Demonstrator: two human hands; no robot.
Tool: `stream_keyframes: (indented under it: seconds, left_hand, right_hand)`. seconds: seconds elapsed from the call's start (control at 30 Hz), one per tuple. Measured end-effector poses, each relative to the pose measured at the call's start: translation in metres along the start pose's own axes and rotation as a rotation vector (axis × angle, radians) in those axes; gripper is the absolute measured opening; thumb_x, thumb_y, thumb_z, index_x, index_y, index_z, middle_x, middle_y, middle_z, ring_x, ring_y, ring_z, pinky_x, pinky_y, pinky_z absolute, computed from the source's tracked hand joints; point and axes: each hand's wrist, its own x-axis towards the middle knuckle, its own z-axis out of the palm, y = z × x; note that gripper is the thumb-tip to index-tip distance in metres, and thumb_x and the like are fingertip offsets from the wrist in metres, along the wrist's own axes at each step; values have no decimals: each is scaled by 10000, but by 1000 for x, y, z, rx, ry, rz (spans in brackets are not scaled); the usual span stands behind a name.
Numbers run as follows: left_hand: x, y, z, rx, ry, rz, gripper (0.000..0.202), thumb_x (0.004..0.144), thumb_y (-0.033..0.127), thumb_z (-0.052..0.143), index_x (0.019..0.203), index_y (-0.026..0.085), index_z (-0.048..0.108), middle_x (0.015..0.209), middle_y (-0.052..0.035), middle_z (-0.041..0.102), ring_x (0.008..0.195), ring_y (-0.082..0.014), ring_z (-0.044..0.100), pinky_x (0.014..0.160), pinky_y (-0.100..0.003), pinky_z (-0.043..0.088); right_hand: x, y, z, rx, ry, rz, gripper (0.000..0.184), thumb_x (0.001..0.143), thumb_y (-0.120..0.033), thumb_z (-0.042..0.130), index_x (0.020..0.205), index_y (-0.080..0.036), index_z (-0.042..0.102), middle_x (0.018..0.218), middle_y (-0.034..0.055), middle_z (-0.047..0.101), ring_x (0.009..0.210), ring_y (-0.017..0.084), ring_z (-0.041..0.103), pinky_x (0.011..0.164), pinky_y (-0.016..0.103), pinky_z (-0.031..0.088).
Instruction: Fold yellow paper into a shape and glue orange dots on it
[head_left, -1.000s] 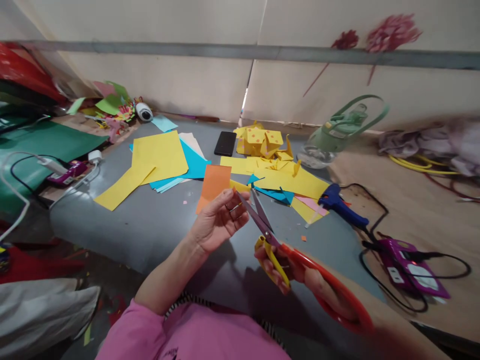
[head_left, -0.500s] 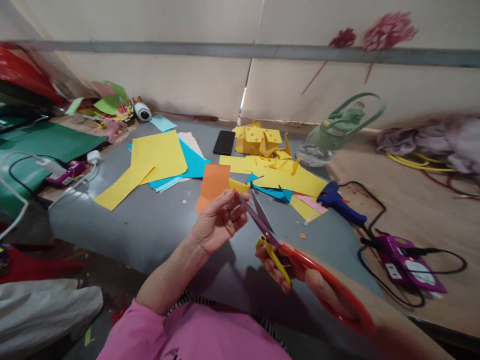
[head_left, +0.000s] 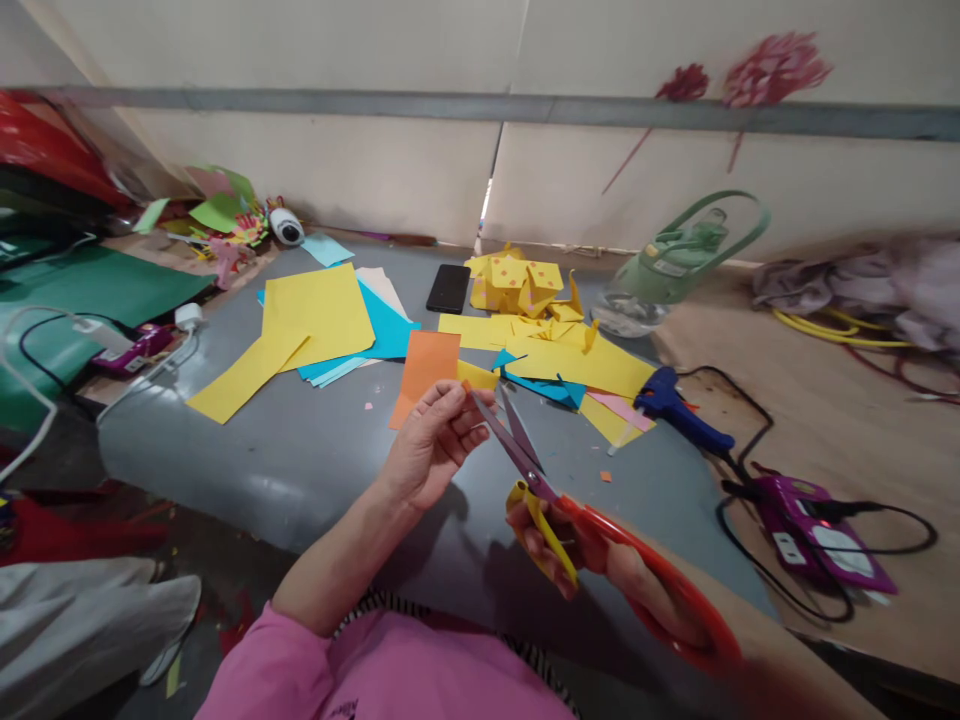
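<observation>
My left hand (head_left: 429, 445) pinches a small orange paper piece (head_left: 466, 386) between thumb and fingertips, most of it hidden by the fingers. Red-handled scissors (head_left: 534, 478) are in my right hand (head_left: 592, 550), their blades parted and one tip right at the orange piece. The same right hand also keeps a folded yellow paper strip (head_left: 556, 545) in its fingers. Just beyond my left hand lies an orange paper sheet (head_left: 426, 365) on the grey table (head_left: 300, 460).
Yellow sheets (head_left: 319, 310) lie over blue paper (head_left: 390, 328) on the left. Behind are a phone (head_left: 448, 288) and a spotted yellow paper figure (head_left: 521, 280). To the right stand a green bottle (head_left: 667, 265), a blue glue gun (head_left: 686, 410) and a corded purple power strip (head_left: 814, 530).
The scissors and both hands stay nearly where they were, with only a slight shift. The view has tilted a little.
</observation>
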Motion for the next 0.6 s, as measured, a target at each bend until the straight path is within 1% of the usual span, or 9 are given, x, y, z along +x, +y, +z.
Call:
stream_keyframes:
  seconds: [0.13,0.2,0.3,0.4,0.53,0.6]
  left_hand:
    - [0,3,3,-71,96,-94,58,874,159,684,821,145,668,797,-31,770,686,-115,743,624,-161,579]
    - [1,4,5,-100,127,-119,88,909,140,628,840,133,681,790,-38,770,646,-102,731,607,-157,575]
    - [1,4,6,-107,123,-134,141,939,134,578,860,122,695,781,-46,770,623,-102,727,606,-163,582]
    - [1,3,5,-102,97,-137,180,956,137,550,865,117,704,782,-52,772,631,-114,735,606,-171,589]
    - [2,3,4,-105,91,-148,162,946,140,573,863,123,711,789,-52,774,642,-118,739,624,-176,595]
    - [2,4,4,-107,94,-154,152,937,137,587,850,126,712,789,-50,774,641,-116,737,612,-169,588]
  right_hand:
    - [6,-6,1,14,-18,50,681,881,-778,398,1289,-267,590,1041,96,605,840,219,545,760,375,500]
    - [7,-6,1,19,0,39,693,869,-791,403,1276,-267,602,1027,91,599,832,218,541,751,373,501]
    - [5,-4,0,27,18,32,673,897,-757,399,1320,-266,580,1081,100,603,892,232,560,790,380,504]
    - [4,-1,-2,33,-3,41,649,920,-720,410,1347,-254,557,1129,110,605,933,235,564,808,379,507]
    - [7,-2,-2,32,-2,61,668,904,-744,412,1312,-242,583,1078,99,605,877,216,561,771,361,509]
    - [7,-2,-3,28,0,66,675,908,-743,405,1320,-237,578,1086,104,607,885,217,565,785,364,510]
